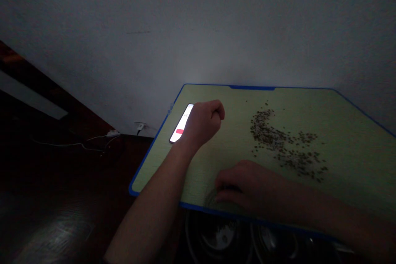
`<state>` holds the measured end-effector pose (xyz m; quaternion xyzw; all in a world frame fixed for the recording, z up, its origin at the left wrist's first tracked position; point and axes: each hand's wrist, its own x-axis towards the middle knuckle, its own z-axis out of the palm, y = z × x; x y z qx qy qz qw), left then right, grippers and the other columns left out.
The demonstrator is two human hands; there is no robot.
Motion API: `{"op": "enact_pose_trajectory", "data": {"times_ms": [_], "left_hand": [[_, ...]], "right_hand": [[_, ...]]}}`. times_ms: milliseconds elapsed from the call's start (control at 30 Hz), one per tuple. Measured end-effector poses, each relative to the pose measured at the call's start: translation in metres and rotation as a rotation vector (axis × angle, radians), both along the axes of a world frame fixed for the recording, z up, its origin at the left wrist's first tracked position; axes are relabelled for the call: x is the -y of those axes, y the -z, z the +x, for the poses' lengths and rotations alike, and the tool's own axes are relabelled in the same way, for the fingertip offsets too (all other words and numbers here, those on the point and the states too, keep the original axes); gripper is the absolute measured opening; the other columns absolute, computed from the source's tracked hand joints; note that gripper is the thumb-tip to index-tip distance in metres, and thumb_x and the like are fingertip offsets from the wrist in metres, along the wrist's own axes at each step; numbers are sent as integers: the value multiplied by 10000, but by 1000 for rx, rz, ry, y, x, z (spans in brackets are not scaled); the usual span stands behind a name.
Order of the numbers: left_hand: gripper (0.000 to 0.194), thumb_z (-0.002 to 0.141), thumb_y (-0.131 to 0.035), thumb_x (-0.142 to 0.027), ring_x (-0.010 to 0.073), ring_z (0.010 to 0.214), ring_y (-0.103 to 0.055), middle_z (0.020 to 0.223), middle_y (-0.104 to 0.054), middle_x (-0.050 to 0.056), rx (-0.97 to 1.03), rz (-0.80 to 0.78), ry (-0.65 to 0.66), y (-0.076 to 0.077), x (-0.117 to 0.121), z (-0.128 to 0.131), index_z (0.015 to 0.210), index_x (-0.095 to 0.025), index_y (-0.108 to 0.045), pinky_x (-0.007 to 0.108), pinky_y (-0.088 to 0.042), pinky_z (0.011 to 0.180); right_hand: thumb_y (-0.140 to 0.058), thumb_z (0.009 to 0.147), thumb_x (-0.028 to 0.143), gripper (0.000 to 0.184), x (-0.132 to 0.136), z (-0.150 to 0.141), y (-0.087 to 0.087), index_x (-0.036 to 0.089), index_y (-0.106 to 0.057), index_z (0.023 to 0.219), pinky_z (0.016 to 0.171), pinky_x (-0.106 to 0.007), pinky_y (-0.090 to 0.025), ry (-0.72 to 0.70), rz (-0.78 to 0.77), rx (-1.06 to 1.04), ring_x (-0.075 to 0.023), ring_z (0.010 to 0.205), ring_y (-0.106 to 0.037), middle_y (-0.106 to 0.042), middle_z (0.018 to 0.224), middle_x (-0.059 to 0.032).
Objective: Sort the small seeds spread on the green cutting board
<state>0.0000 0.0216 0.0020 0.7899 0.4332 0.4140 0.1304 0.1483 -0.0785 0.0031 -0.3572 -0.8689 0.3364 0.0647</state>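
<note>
My left hand [204,121] is closed above the left part of the pale green tabletop [229,140], fingers curled in. Whether anything is inside it is hidden. Beside and partly behind it lies a phone [182,126] with a lit white screen and a red button. Close to the front edge, my right hand [244,181] has its fingers and thumb curled toward each other. A faint, clear round outline [212,200] shows at its fingertips, too dim to name. Many small dark seed-like pieces [274,137] are scattered in a curved patch beyond my right forearm.
A blue rim [154,138] runs round the tabletop, whose back edge is near a grey wall [216,29]. Dark, shiny round vessels [219,235] stand below the front edge. On the left, a socket with a plug [140,126] and white cables [71,144] are near the dark floor.
</note>
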Motion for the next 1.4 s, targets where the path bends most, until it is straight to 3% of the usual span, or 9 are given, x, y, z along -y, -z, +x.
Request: {"op": "enact_pose_trajectory", "data": {"times_ms": [200,433,767,900,1067,1200,1300,1400], "left_hand": [[240,637,-381,-68,120,530,-521,535,-589,-5,-5,-11,7,-1,1,0,541,-177,-572,245,-376,527],[240,630,-383,-65,118,512,-514,512,-572,-9,-22,-21,1,-1,1,0,536,-177,-573,249,-371,526],[223,618,-389,-83,116,487,-498,482,-551,-19,-35,-22,-14,-7,1,0,509,-180,-557,246,-352,517],[220,614,-379,-96,120,477,-488,471,-535,-21,-35,-47,-19,-8,1,0,503,-181,-549,242,-345,502],[223,630,-367,-109,125,503,-494,498,-541,-13,-88,-65,-2,-6,-1,-1,514,-181,-543,246,-346,515],[217,619,-369,-119,124,492,-487,483,-532,-20,-113,-95,-35,-6,-1,0,508,-190,-541,246,-352,517],[216,619,-368,-129,126,481,-484,476,-533,-19,-132,-129,-63,-8,-1,1,508,-195,-543,246,-347,503],[217,623,-367,-139,132,489,-490,482,-543,-15,-158,-141,-87,-9,-2,2,521,-197,-549,249,-346,502]], "right_hand": [[-574,859,264,164,-10,14,4,195,-696,773,538,-229,-364,107,33,19,-118,560,-563,-678,657,0],[-590,847,249,139,-5,10,11,198,-690,764,568,-227,-395,70,36,1,-126,606,-601,-700,694,-4],[-587,854,319,173,5,6,-8,201,-713,861,610,-225,-423,11,24,19,-141,679,-650,-743,786,-28],[-567,872,325,158,2,39,-15,216,-680,855,548,-215,-381,196,123,12,-115,607,-604,-702,703,5],[-433,931,376,258,-2,130,-24,224,-633,870,581,-278,-396,454,302,176,-165,642,-602,-673,729,-18],[-473,896,422,262,4,192,-28,240,-651,957,614,-304,-432,631,342,239,-189,660,-635,-709,824,-40],[-544,862,328,153,15,199,-19,263,-681,880,606,-278,-433,545,195,283,-168,657,-638,-709,787,-2],[-608,812,222,109,19,181,-8,269,-698,850,626,-259,-424,457,142,245,-156,695,-641,-709,779,23]]}}
